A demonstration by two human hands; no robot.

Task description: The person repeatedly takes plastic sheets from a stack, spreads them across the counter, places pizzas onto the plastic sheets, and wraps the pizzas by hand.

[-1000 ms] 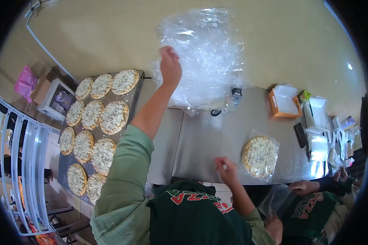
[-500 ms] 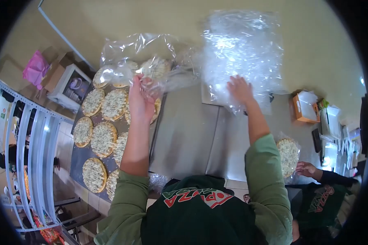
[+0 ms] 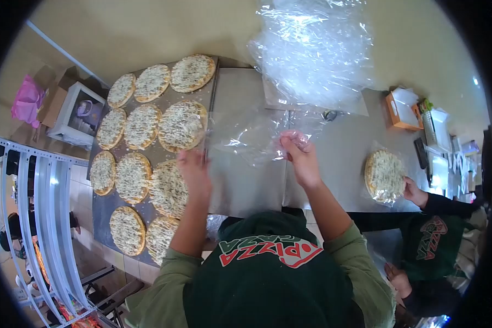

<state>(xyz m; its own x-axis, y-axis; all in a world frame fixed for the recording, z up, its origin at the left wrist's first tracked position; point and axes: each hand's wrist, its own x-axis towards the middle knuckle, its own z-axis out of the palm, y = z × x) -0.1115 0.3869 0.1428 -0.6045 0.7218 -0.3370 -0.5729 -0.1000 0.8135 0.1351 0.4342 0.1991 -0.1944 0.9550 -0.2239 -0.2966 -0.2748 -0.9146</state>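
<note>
In my right hand (image 3: 302, 159) the fingers pinch a clear plastic bag (image 3: 246, 134), which stretches leftward over the metal table. My left hand (image 3: 195, 172) is smeared by motion. It is at the tray's right edge, between a topped pizza (image 3: 182, 126) above it and another pizza (image 3: 168, 188) at its left; whether it touches either is unclear. Several more round pizzas with pale shredded topping, such as one pizza (image 3: 133, 177), lie in rows on the dark tray (image 3: 105, 210). Beyond my right hand lies a pile of clear plastic bags (image 3: 314, 52).
At the right, a co-worker's hand (image 3: 415, 192) holds a bagged pizza (image 3: 384, 175). An orange box (image 3: 404, 110) stands farther back. A metal rack (image 3: 46, 218) is on the left, near a white-framed box (image 3: 82, 117) and a pink bag (image 3: 28, 101).
My right hand has left the bag pile and now grips the single bag that my left hand held. My left hand has come down toward the pizzas. The co-worker's bagged pizza has shifted up.
</note>
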